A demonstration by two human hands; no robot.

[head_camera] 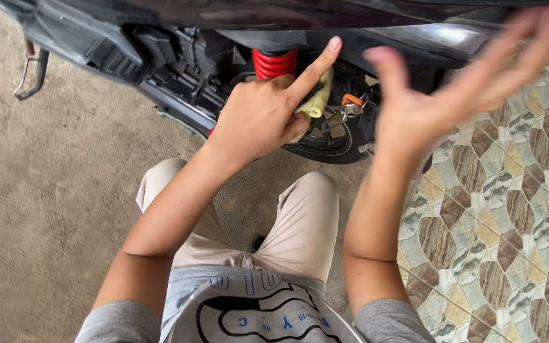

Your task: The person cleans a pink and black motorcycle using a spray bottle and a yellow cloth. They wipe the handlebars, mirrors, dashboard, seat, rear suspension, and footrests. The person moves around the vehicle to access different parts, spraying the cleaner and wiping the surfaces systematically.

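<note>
Nearest the camera, the person squats in a grey printed shirt [255, 311] and beige trousers [300, 222], knees spread over a bare concrete floor [52, 209]. To the person's right, the concrete gives way to a patterned tile floor [509, 216] in brown, green and cream.

Both forearms reach forward. The left hand [258, 117] is curled into a loose fist with the index finger stretched out straight, pointing up toward the scooter's body; the other fingers fold around a pale yellow cloth [318, 98], which is bunched in the palm and pokes out beside the index finger. So the left grip is closed around the cloth. The right hand [427, 101] is raised with its grip spread wide, fingers splayed and blurred, holding nothing.

Just beyond the left hand stands a dark scooter [160, 38], seen from the side. The cloth sits in front of the rear wheel [332, 143], close to a red coil shock absorber [274, 62] and just beside a small orange-tipped metal fitting [349, 105]. A metal stand bracket [33, 73] hangs at the far left.
</note>
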